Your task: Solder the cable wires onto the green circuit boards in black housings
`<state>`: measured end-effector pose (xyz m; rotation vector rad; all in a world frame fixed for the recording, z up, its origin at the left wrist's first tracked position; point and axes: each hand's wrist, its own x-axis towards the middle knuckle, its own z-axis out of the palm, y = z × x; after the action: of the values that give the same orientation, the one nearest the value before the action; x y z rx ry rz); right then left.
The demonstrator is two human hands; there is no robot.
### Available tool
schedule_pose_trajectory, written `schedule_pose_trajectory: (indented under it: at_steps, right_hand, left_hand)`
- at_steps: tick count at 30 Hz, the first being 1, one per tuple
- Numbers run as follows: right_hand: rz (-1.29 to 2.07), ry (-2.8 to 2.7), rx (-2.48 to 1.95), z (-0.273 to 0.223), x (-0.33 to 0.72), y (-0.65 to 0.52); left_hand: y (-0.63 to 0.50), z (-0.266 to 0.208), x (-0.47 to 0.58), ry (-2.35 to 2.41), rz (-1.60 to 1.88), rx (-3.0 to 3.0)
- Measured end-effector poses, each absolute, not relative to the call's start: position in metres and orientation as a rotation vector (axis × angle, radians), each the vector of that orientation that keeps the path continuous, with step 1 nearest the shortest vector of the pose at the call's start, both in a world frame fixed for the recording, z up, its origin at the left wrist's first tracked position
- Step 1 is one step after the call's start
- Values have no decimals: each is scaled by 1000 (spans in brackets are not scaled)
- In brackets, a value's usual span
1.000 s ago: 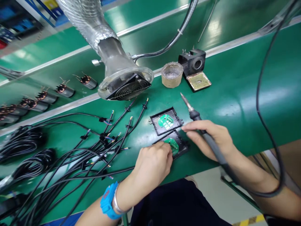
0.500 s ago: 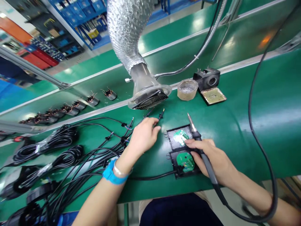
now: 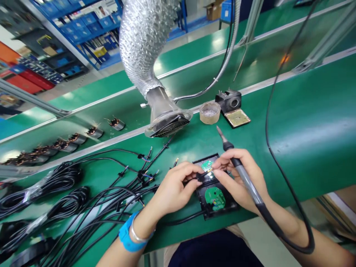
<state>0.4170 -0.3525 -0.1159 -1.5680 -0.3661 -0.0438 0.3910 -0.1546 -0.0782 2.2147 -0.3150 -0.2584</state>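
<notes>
My left hand (image 3: 176, 187) pinches a black power cable (image 3: 204, 174) close to its stripped end, over the upper of two black plastic housings. Yellowish wire ends stick out toward my right hand (image 3: 240, 178), whose fingertips are at those wires. That same hand also holds a soldering iron (image 3: 244, 178), its tip raised up and away from the board. Beneath the fingers, a green circuit board (image 3: 206, 165) is partly covered in the upper housing. A second round circuit board (image 3: 215, 198) sits in the lower housing (image 3: 204, 211), with a cable leading in from the left.
Several black cables (image 3: 111, 196) spread over the left of the green bench. Above hangs a fume extractor (image 3: 171, 124) on a foil duct. A round tub (image 3: 210, 113) and an iron stand with sponge (image 3: 237, 118) stand behind; wound coils (image 3: 94, 131) line the back.
My left hand has brought a cable rightward to the upper housing. My right hand, still holding the iron, has closed in on its wire ends. The view has shifted somewhat.
</notes>
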Motion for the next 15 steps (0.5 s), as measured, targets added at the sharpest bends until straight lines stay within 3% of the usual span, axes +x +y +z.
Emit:
schedule_pose_trajectory:
  at_steps: [4, 10, 15]
  right_hand:
    - [-20, -413, -1541, -109, 415, -344]
    - [-83, -450, -1497, -112, 413, -335]
    - [-276, -378, -1707, -116, 407, -327]
  left_hand:
    - [-164, -77, 391, -328, -279, 2076]
    - [-177, -83, 388, -87, -37, 1900]
    - [-185, -96, 381, 100, -212, 1540]
